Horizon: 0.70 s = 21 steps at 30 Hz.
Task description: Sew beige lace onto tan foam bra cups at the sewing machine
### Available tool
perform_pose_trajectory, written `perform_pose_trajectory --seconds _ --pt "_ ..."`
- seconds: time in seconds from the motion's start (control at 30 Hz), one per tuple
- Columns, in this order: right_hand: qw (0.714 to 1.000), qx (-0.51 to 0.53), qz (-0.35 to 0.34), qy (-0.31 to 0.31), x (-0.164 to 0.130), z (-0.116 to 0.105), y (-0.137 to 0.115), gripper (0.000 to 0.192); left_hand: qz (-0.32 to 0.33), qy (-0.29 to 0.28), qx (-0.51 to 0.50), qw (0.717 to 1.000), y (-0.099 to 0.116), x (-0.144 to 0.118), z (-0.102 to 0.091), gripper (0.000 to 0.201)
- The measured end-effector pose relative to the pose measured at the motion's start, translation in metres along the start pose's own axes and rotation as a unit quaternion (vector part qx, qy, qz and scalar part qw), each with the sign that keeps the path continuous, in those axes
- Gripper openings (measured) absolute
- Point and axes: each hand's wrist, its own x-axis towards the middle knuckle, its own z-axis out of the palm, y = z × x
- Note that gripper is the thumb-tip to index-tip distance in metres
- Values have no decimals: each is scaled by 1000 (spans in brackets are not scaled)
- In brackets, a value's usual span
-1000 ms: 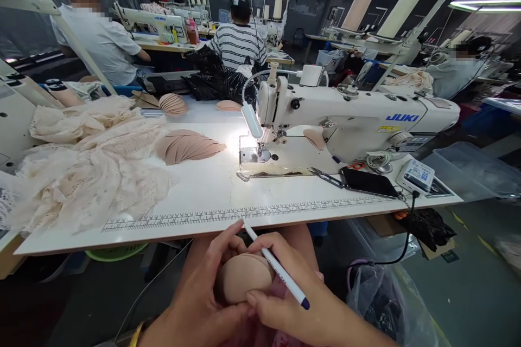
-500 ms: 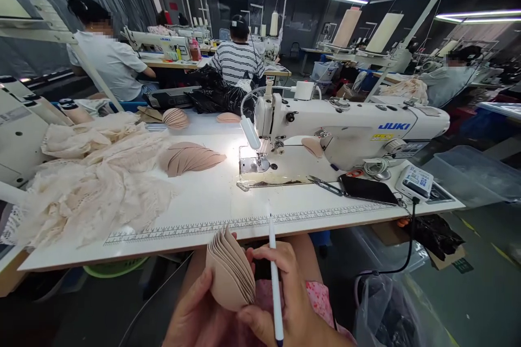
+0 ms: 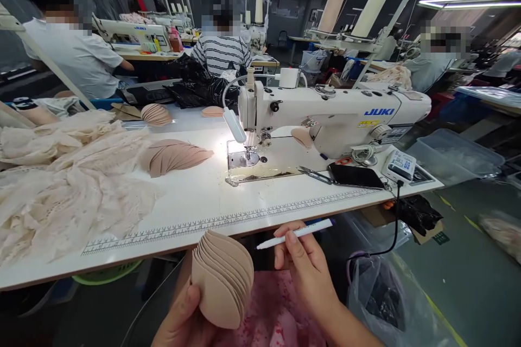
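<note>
My left hand (image 3: 185, 309) grips a fanned stack of beige bra cup pads (image 3: 222, 282) at the front of the table, thumb on the front pad. To its right, my right hand (image 3: 303, 260) pinches a white marker pen (image 3: 295, 234) between thumb and fingers. The pen's dark tip points left toward the stack, apart from it. More beige pads (image 3: 175, 157) lie fanned out on the white sewing table (image 3: 191, 200), left of the sewing machine needle area. The fingers behind the stack are hidden.
A JUKI sewing machine (image 3: 334, 111) stands on the table with its lamp lit. Thread snips (image 3: 315, 175) and a black phone (image 3: 355, 176) lie to its right. Cream lace fabric (image 3: 77, 179) covers the left side. Several people work at machines beyond.
My right hand has moved away from the pad stack, and the pen has swung from upright to nearly level, tip toward the stack. The stack is turned to face me more. The view shifted right.
</note>
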Motion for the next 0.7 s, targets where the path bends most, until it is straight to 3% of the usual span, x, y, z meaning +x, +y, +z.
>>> perform_pose_trajectory --seconds 0.17,0.37,0.7 --pt "998 47 37 -1 3 1 4 30 -13 -21 22 999 -4 -2 3 111" --pt "998 43 55 4 0 1 6 32 -3 -75 59 995 -2 1 -19 103" --pt "994 76 79 25 2 5 -2 38 49 -56 128 989 0 -10 -16 109"
